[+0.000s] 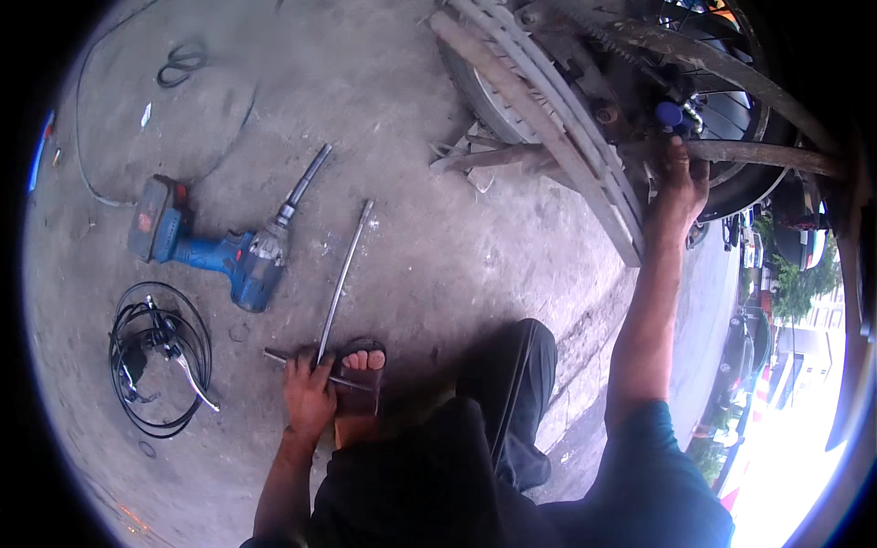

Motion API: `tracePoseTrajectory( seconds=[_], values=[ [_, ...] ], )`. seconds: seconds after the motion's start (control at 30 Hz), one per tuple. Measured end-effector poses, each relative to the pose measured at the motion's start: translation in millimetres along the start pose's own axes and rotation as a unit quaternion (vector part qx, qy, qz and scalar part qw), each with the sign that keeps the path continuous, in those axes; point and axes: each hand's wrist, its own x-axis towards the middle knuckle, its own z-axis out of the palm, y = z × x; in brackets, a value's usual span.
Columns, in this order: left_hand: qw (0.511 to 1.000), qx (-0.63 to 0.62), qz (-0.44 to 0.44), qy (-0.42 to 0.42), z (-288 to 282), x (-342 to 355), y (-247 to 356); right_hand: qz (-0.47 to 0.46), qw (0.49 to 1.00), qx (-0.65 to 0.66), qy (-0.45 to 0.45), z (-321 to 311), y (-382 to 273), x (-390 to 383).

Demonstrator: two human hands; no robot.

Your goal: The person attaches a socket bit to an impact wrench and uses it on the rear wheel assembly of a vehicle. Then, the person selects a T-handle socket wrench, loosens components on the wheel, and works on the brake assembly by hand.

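Observation:
My left hand (309, 395) is closed round the crossbar of a steel T-handle wrench (345, 274). Its long shaft points away from me along the concrete, beside my sandalled foot (364, 362). On the right, my right hand (678, 187) reaches into the dark underside of a motorcycle, against a rusty metal bar (763, 155). Its fingers look bent, but most are lost in shadow, so what they grip is hidden. Just beyond its fingertips is a round blue-purple cap (669, 113).
A blue cordless impact wrench (224, 254) with a long socket lies on the floor (411, 274). Nearer me is a coiled black cable with a lever (187, 365). A thin cord loop (181, 66) lies far left. Metal rails (548, 119) and a spoked wheel (744, 183) stand at right.

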Motion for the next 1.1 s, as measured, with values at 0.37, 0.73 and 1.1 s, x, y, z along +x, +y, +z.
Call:
tracePoseTrajectory(
  seconds=[0.37, 0.73, 1.1],
  values=[
    [0.998, 0.049, -0.028, -0.032, -12, 2, 14, 0.02, 1.0, 0.015, 0.011, 1, -5, -5],
    [1.0, 0.024, 0.017, 0.0, -10, -2, 4, 0.006, 1.0, 0.003, 0.017, 8, -10, -6],
    [0.945, -0.252, -0.108, 0.178, -39, 29, 38, 0.035, 0.999, 0.039, 0.013, 6, -6, -8]
  ],
)
